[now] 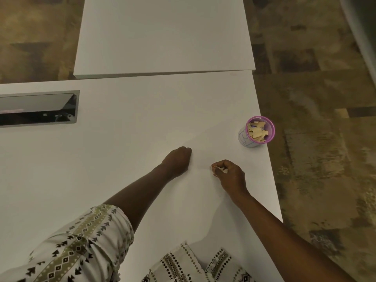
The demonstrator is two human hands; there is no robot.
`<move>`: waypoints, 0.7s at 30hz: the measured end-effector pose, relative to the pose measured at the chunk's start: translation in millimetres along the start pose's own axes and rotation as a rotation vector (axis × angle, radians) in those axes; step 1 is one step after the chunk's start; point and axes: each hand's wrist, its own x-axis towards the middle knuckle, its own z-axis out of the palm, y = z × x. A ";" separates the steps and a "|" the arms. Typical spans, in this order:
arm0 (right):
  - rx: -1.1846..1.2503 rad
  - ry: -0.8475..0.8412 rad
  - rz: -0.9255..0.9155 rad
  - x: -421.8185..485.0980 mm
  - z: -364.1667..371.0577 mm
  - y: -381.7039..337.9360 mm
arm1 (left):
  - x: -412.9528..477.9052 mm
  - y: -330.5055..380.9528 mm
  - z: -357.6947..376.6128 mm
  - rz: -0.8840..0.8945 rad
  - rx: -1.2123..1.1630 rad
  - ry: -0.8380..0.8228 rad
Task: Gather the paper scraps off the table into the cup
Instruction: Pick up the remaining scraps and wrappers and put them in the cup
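Observation:
A small paper cup (245,139) with a purple rim stands near the right edge of the white table (122,151), and several tan paper scraps (257,132) lie inside it. My right hand (228,176) hovers low over the table, left of and nearer than the cup, its fingers curled round tan paper scraps (220,169) that peek out at the fingertips. My left hand (179,159) rests on the table just left of the right hand with its fingers curled under; whether it holds anything is hidden.
A second white tabletop (162,37) adjoins the far edge. A metal-framed cable box (38,108) is sunk into the table at the left. The right table edge runs close by the cup, with patterned carpet (325,139) beyond it.

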 end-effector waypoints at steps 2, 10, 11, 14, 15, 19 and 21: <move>0.016 0.011 0.005 -0.3 -2.2 -1.1 | 5.1 1.4 -6.3 -0.056 -0.035 -0.015; 0.139 0.094 0.012 4.1 -24.4 -18.3 | 13.3 13.2 -31.8 -0.232 -0.422 -0.056; 0.154 0.110 0.009 6.0 -29.7 -21.1 | 15.6 19.6 -35.9 -0.215 -0.445 -0.046; 0.209 0.176 0.001 16.4 -47.8 -29.6 | 26.4 50.8 -51.9 -0.154 -0.550 0.011; 0.221 0.206 0.001 20.8 -54.9 -33.0 | 31.8 62.3 -57.3 -0.132 -0.591 0.029; 0.185 0.341 -0.004 41.9 -90.5 -44.8 | 57.6 113.4 -79.0 -0.033 -0.707 0.072; 0.121 0.405 -0.019 52.8 -107.6 -49.1 | 71.7 136.1 -86.6 0.009 -0.721 0.091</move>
